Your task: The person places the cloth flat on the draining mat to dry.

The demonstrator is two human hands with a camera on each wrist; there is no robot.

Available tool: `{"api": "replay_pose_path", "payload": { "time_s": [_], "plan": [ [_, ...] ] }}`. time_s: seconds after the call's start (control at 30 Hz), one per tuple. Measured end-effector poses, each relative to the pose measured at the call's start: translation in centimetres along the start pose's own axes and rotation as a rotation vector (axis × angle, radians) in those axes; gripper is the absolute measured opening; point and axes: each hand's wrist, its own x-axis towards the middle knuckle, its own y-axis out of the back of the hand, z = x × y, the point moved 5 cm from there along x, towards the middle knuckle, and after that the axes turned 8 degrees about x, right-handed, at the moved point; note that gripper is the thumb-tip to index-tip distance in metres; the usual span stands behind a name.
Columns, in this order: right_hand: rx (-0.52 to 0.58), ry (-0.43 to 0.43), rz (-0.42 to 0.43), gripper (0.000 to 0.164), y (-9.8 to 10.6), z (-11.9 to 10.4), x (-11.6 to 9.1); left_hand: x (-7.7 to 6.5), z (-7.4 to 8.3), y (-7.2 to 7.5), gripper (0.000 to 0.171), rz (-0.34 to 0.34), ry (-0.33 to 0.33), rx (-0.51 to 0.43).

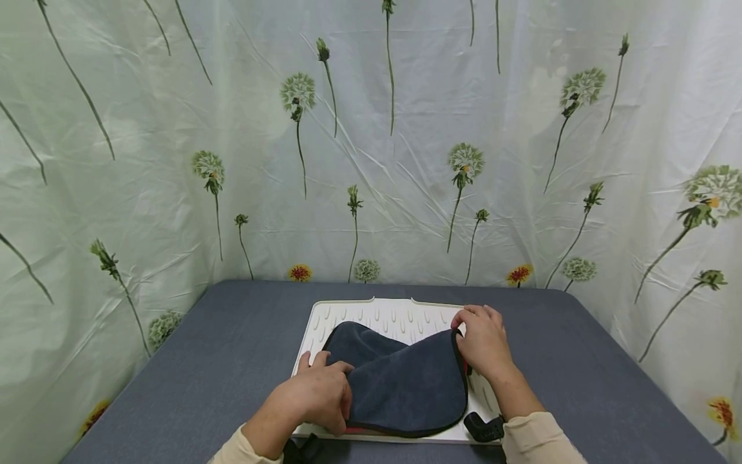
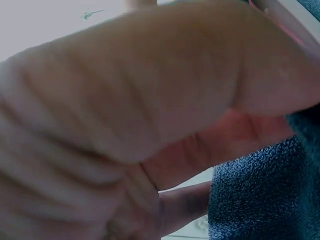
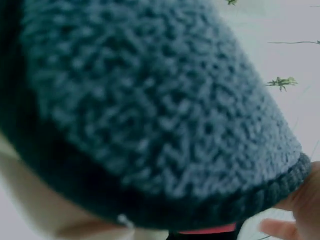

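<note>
A dark blue fleecy cloth (image 1: 408, 390) with a black stitched edge lies partly folded over a white ridged tray (image 1: 377, 314). At its upper right corner, my right hand (image 1: 484, 338) pinches the cloth and holds that side raised. My left hand (image 1: 321, 393) grips the cloth's near left edge between thumb and fingers; the left wrist view shows the cloth (image 2: 255, 190) at the fingertips. A strip of something red (image 1: 362, 431) peeks out under the near edge, its kind hidden by the cloth. The raised cloth (image 3: 165, 110) fills most of the right wrist view.
The tray rests on a table (image 1: 249, 348) with a grey-blue cover. Behind and at both sides hangs a pale curtain (image 1: 406, 193) printed with dandelions. Black wrist camera gear (image 1: 484, 427) sits by the right wrist, close to the tray's near right corner.
</note>
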Motion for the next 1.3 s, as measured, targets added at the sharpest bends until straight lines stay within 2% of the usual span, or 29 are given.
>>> {"api": "replay_pose_path", "payload": {
  "time_s": [0.2,0.4,0.53,0.63,0.73,0.87,0.97,1.1,1.3],
  "plan": [
    [-0.073,0.003,-0.109,0.012,-0.4,-0.1,-0.3,0.1,0.1,-0.1,0.026,-0.015,-0.016,-0.027],
    [-0.086,0.052,-0.206,0.017,0.8,-1.2,-0.7,0.5,-0.8,0.2,0.027,-0.031,-0.049,-0.180],
    [-0.092,0.084,-0.262,0.023,1.8,-1.7,-1.4,1.4,-1.6,0.2,0.028,0.039,-0.082,-0.284],
    [-0.076,0.083,-0.279,0.023,2.3,-1.8,-2.6,2.3,-2.5,0.0,0.025,0.097,-0.054,-0.327],
    [-0.089,0.066,-0.295,0.025,2.2,-1.7,-4.2,3.1,-3.5,-0.2,0.026,0.117,0.013,-0.325],
    [-0.139,0.040,-0.329,0.032,1.5,-1.5,-6.2,4.5,-4.9,-0.1,0.052,0.107,0.082,-0.281],
    [-0.153,0.015,-0.335,0.036,1.1,-1.3,-7.3,5.7,-5.9,-0.1,0.063,0.092,0.118,-0.242],
    [-0.158,-0.022,-0.345,0.037,0.5,-0.8,-8.3,7.1,-6.8,-0.1,0.063,0.070,0.155,-0.205],
    [-0.128,-0.045,-0.348,0.031,0.2,-0.1,-9.5,9.0,-7.6,0.0,0.055,0.050,0.160,-0.168]
  ]
}}
